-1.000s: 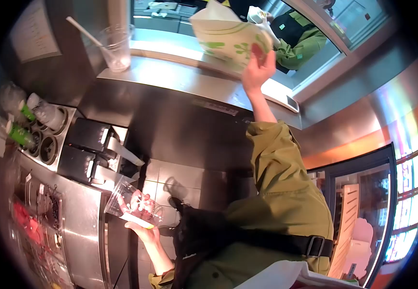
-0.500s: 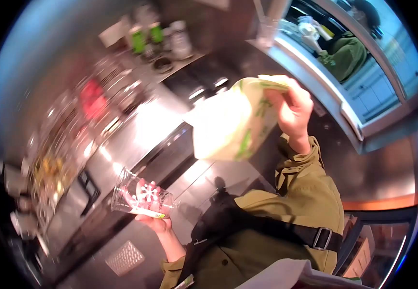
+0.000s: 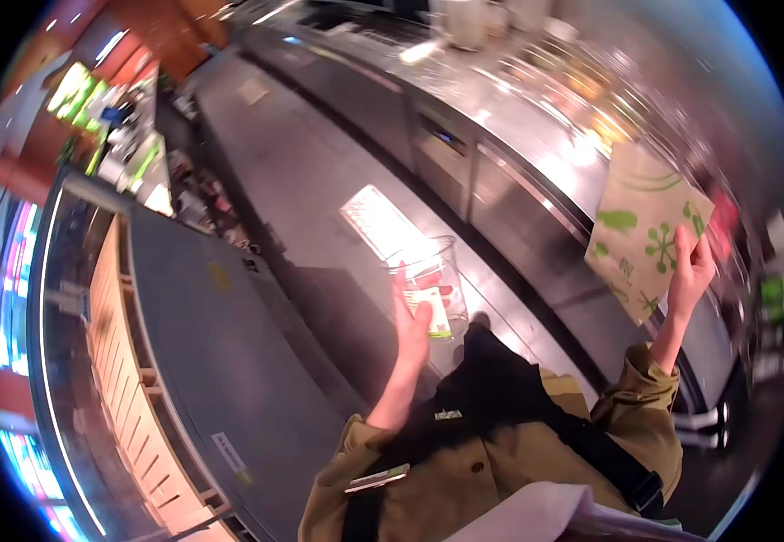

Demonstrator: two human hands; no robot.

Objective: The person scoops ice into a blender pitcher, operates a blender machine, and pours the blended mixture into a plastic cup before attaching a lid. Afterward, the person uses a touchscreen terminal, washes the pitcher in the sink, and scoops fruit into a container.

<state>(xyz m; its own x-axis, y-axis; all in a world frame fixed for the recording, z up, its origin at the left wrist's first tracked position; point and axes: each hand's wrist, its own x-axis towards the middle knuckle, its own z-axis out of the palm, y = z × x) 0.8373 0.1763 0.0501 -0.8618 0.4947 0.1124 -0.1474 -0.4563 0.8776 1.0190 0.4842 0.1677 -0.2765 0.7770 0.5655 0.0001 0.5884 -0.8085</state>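
Observation:
A clear plastic cup point(image 3: 447, 271) is held upright or slightly tilted in my left hand point(image 3: 414, 325), low in front of my body. On the cup's side is a white label with a green edge point(image 3: 430, 312), partly behind my fingers. Out to the right, my right hand point(image 3: 694, 264) pinches a brown paper bag point(image 3: 647, 230) by its edge. Green printed shapes cover the bag, which looks flat. Whether anything is inside it I cannot tell.
A steel counter point(image 3: 536, 122) with blurred containers point(image 3: 591, 77) runs along the right above fridge doors point(image 3: 523, 208). To the left stands a grey-topped cabinet point(image 3: 220, 307) with wooden slatted shelving point(image 3: 134, 388). A tiled floor point(image 3: 319, 163) with a metal grate point(image 3: 378, 221) lies between.
My view has swung left along the aisle. The bag now hangs to the right near the counter with its printed face showing, and the cup is still in my left hand.

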